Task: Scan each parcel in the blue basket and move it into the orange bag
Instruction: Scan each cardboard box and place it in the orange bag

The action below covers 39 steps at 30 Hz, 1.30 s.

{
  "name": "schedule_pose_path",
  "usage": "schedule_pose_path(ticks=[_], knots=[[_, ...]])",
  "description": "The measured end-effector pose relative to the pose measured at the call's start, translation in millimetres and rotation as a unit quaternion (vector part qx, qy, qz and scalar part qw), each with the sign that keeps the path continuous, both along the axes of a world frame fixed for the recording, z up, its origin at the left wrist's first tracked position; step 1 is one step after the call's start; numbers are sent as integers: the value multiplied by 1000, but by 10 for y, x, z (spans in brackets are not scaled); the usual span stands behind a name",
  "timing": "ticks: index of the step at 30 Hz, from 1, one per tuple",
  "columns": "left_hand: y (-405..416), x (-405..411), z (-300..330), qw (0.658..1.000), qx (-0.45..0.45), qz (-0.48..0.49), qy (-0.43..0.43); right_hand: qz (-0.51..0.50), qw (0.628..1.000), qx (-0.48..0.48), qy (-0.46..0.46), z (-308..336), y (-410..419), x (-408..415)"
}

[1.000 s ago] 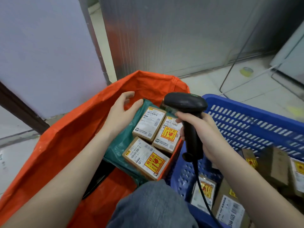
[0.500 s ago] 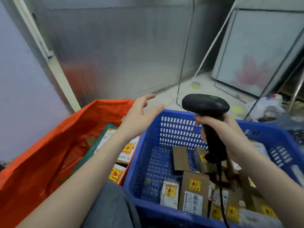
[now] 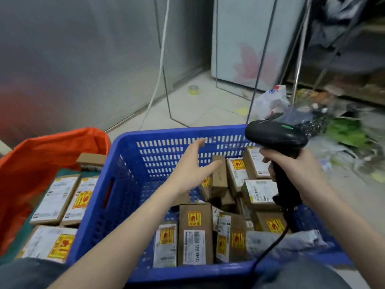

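Reaching left hand [image 3: 190, 170], fingers spread and holding nothing, over parcels [image 3: 220, 205] piled in blue basket [image 3: 125, 184]. Gripping scanner [image 3: 277, 142] with right hand [image 3: 300, 174]. Sitting beside, orange bag [image 3: 27, 163]. Risking cord snagging parcels; tilted boxes possibly slipping during pickup.

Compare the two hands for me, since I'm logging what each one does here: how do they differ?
The left hand is open and empty; the right hand grips the black scanner. The left hand reaches toward an upright parcel; the right hand holds upright. Both hover over the blue basket.
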<state>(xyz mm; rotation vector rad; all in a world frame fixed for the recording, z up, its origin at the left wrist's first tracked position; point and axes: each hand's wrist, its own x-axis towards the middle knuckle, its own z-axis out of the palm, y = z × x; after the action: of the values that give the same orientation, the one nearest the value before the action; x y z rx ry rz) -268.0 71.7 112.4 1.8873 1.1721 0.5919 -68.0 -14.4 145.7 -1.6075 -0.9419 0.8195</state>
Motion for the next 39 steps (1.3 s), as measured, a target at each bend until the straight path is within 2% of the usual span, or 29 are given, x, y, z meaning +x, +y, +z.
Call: schedule_pose_path(ticks=[5, 10, 14, 22, 28, 34, 39], knots=[[-9, 495, -550, 997, -62, -42, 29, -16, 999, -35, 13, -503, -128, 362], [28, 905, -1095, 983, -141, -88, 76, -66, 994, -65, 66, -904, -189, 636], [41, 1140, -1454, 977, -130, -117, 124, -87, 990, -79, 84, -1170, -176, 737], [88, 1383, -1820, 976, -81, -132, 156, -84, 982, -106, 133, -1413, -132, 756], [190, 1219, -1616, 982, -36, -132, 128, -74, 986, -106, 106, -1283, -80, 718], [310, 742, -971, 987, -24, -134, 80, -53, 995, -74, 49, -786, 6, 511], [332, 236, -395, 996, 10, -85, 31, -20, 999, -24, 20, -239, 96, 130]])
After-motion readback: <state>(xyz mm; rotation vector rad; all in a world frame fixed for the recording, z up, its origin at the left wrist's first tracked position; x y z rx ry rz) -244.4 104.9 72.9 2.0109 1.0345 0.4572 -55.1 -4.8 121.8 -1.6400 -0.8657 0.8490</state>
